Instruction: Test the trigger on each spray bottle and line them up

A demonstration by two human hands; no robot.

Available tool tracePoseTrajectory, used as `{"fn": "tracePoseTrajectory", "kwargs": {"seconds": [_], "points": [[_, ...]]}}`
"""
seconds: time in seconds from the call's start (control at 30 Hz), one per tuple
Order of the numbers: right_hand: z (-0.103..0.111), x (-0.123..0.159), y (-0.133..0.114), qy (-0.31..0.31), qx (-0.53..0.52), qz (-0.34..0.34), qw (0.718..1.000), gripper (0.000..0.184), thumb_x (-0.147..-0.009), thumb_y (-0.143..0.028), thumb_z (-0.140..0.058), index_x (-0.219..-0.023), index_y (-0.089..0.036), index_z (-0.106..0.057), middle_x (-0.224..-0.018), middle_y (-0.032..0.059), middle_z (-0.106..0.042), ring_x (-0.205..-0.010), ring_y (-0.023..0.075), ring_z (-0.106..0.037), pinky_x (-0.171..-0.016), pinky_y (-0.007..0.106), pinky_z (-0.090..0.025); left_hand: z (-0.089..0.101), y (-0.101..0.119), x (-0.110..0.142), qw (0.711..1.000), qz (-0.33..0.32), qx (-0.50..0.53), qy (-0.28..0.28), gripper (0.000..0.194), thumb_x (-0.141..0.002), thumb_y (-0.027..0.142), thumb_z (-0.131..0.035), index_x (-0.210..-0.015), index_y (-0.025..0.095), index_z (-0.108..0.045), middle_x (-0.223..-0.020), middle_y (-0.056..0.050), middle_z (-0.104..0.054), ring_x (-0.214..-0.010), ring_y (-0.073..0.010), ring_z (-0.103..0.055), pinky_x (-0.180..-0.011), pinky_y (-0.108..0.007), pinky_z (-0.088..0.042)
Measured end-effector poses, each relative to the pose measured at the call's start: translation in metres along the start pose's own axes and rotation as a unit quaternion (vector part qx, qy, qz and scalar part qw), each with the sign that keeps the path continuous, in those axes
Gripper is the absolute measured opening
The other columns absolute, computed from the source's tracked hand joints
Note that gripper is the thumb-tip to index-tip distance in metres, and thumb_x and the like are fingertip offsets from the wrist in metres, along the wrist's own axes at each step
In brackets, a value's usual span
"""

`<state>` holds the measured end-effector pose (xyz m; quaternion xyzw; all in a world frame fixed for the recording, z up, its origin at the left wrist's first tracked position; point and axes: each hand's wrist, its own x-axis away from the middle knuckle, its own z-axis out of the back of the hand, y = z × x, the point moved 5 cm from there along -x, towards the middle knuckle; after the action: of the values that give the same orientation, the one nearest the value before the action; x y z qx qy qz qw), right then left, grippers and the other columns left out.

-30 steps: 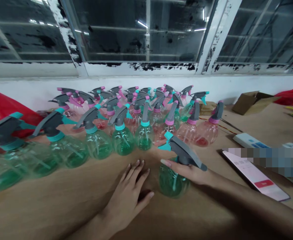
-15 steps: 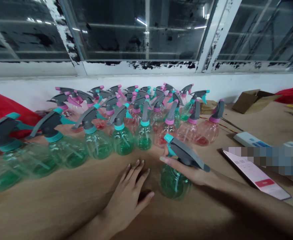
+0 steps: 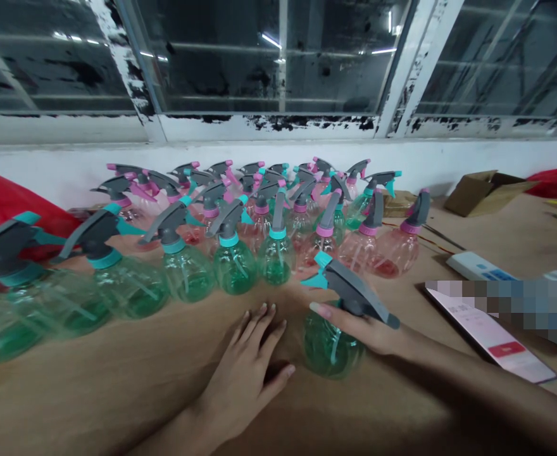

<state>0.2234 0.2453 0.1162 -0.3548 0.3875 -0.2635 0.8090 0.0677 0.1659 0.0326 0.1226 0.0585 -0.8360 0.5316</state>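
Note:
A clear green spray bottle (image 3: pixel 330 351) with a grey and turquoise spray head stands on the table, nozzle pointing up and left. My right hand (image 3: pixel 371 329) is closed round its neck, thumb across the near side. The rest of the right fingers are hidden behind the bottle. The turquoise trigger (image 3: pixel 314 280) sticks out free to the left. Flat on the tabletop, to the left of this bottle, lies my left hand (image 3: pixel 247 370), fingers stretched out and holding nothing. Just beyond it stands another green spray bottle (image 3: pixel 275 256).
Several green and pink spray bottles (image 3: pixel 188 272) stand in rows towards the wall. At the right lie a phone (image 3: pixel 487 335) and a white power strip (image 3: pixel 480 266). An open cardboard box (image 3: pixel 480 193) sits behind them. Red plastic (image 3: pixel 12 202) lies at the left.
The trigger of the held bottle now stands out farther to the left, where fingers were against it before. My left hand stays flat in the same place. The view has shifted slightly.

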Motion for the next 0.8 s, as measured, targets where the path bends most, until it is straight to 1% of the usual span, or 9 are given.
{"fn": "tracePoseTrajectory", "kwargs": {"seconds": [0.03,0.1,0.17,0.3,0.37,0.47,0.67,0.8], "points": [[-0.0002,-0.0005,-0.0011,0.001,-0.019,0.004,1.0,0.031,-0.077,-0.028,-0.061,-0.108,-0.025,-0.057,-0.087,0.0014,-0.065,-0.073,0.0178,-0.063,-0.068,0.031,-0.056,0.0,0.0,-0.0001,1.0,0.0,-0.001,0.001,0.052,-0.092,0.047,-0.045,-0.132,0.014,-0.044,-0.144,-0.014,-0.035,-0.132,-0.0304,-0.031,-0.103,-0.051,-0.033],[-0.001,-0.0012,-0.0026,0.0,-0.054,0.009,0.999,0.03,-0.077,-0.026,-0.061,-0.106,-0.024,-0.057,-0.104,0.0041,-0.065,-0.092,0.0203,-0.063,-0.082,0.033,-0.055,-0.0002,-0.0001,-0.0003,1.0,0.0,0.0,0.002,0.052,-0.092,0.047,-0.045,-0.132,0.013,-0.044,-0.144,-0.014,-0.035,-0.131,-0.0307,-0.032,-0.103,-0.051,-0.033],[-0.0018,-0.0015,-0.0028,-0.003,-0.069,0.005,0.998,0.03,-0.077,-0.023,-0.061,-0.106,-0.024,-0.057,-0.108,0.0039,-0.064,-0.097,0.0201,-0.063,-0.087,0.032,-0.055,-0.0002,0.0,-0.0005,1.0,-0.001,0.001,0.003,0.052,-0.092,0.047,-0.045,-0.132,0.014,-0.044,-0.144,-0.014,-0.035,-0.132,-0.0305,-0.031,-0.103,-0.051,-0.033],[-0.0017,-0.0018,-0.0027,-0.001,-0.061,-0.005,0.998,0.03,-0.077,-0.022,-0.061,-0.107,-0.023,-0.058,-0.108,0.0032,-0.064,-0.095,0.0191,-0.064,-0.083,0.027,-0.056,0.0003,0.0006,-0.0003,1.0,-0.001,-0.004,0.002,0.052,-0.092,0.047,-0.046,-0.132,0.013,-0.044,-0.143,-0.014,-0.035,-0.132,-0.0302,-0.031,-0.103,-0.051,-0.033],[-0.0017,-0.0022,-0.0031,-0.003,-0.061,-0.013,0.998,0.03,-0.076,-0.024,-0.061,-0.106,-0.023,-0.058,-0.107,0.0035,-0.064,-0.094,0.0194,-0.065,-0.081,0.027,-0.057,0.0005,0.0008,0.0002,1.0,-0.001,-0.009,0.0,0.052,-0.092,0.046,-0.046,-0.132,0.013,-0.044,-0.143,-0.015,-0.035,-0.132,-0.0303,-0.031,-0.103,-0.051,-0.033],[-0.0019,-0.0029,-0.0047,-0.007,-0.067,-0.013,0.998,0.028,-0.076,-0.024,-0.061,-0.104,-0.024,-0.058,-0.105,0.0041,-0.065,-0.096,0.0206,-0.064,-0.084,0.031,-0.056,0.0005,0.0008,0.0011,1.0,-0.001,-0.011,-0.003,0.052,-0.092,0.046,-0.046,-0.132,0.013,-0.044,-0.143,-0.015,-0.036,-0.132,-0.0304,-0.031,-0.102,-0.051,-0.033],[-0.0013,-0.0031,-0.0056,0.001,-0.055,-0.007,0.998,0.026,-0.076,-0.023,-0.061,-0.102,-0.024,-0.059,-0.107,0.0036,-0.065,-0.092,0.0194,-0.065,-0.081,0.028,-0.057,0.0004,0.0009,0.0002,1.0,-0.002,-0.012,-0.005,0.052,-0.092,0.047,-0.045,-0.132,0.014,-0.044,-0.144,-0.014,-0.035,-0.132,-0.0301,-0.031,-0.102,-0.051,-0.033],[-0.0016,-0.0028,-0.006,-0.005,-0.045,-0.014,0.999,0.025,-0.077,-0.024,-0.06,-0.101,-0.022,-0.058,-0.102,0.0038,-0.065,-0.088,0.0196,-0.065,-0.078,0.03,-0.058,0.0003,0.0016,-0.0002,1.0,-0.001,-0.011,-0.006,0.051,-0.092,0.045,-0.047,-0.132,0.013,-0.043,-0.144,-0.015,-0.034,-0.132,-0.0301,-0.03,-0.102,-0.051,-0.033]]}}
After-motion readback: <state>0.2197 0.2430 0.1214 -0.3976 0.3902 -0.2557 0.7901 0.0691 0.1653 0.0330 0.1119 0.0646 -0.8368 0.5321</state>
